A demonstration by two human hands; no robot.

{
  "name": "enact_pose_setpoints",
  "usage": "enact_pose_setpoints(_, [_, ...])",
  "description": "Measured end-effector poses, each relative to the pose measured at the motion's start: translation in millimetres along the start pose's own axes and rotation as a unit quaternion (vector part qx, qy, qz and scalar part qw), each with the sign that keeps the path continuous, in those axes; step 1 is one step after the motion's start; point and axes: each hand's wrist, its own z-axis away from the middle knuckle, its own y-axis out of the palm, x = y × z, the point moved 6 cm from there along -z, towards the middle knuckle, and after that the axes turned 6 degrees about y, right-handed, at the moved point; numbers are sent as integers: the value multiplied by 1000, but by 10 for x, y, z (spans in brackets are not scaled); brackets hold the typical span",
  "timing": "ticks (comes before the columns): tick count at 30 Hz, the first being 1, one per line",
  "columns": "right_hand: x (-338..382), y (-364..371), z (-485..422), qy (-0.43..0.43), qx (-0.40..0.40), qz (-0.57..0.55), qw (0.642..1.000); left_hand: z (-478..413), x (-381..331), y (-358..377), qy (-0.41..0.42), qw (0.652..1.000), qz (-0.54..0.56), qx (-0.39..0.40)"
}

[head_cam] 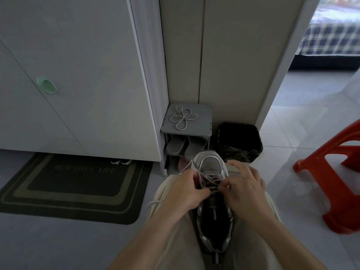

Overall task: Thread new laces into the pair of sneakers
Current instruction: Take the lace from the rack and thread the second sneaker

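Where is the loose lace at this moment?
In the head view, the loose lace lies looped on top of the grey shoe rack, left of the black bin.

The sneaker [211,166] is lying on the person's lap [175,240], toe pointing away. The left hand [187,189] is sitting left of the threaded lace [209,180] and the right hand [245,189] right of it, each pinching it. Beyond the toe, a shoe rack [202,121] is standing with a loose lace [183,117] lying on top and slippers [176,146] sitting inside. A bin [239,141] is standing just right of the rack. A doormat [74,189] is lying far left.
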Motion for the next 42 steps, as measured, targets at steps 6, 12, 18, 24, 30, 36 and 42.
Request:
enact_pose_setpoints(6, [-636, -373, 95, 88, -29, -10, 996, 7, 172, 46, -47, 999, -15, 7])
enact_pose_setpoints(12, [-808, -254, 185, 128, 49, 27, 990, -20, 226, 100, -96, 986, 139, 16])
enact_pose_setpoints(18, [-89, -176, -6, -6, -39, 7, 999, -52, 326, -71, -184, 911, 353, -110])
enact_pose_setpoints(24, [269, 114, -114, -50, 88, 126, 987, -9, 472, -379, -195, 851, 442, -205])
enact_pose_setpoints(30, [86, -11, -49, -34, 20, 62, 997, 14, 496, -569, -177, 846, 462, -199])
enact_pose_setpoints(36, [-114, 0, 73, 19, 5, -15, 1000, 57, 398, -358, -163, 936, 309, -36])
enact_pose_setpoints(42, [-66, 23, 72, 22, 26, -7, 999, 17, 172, 45, -130, 964, 230, 26])
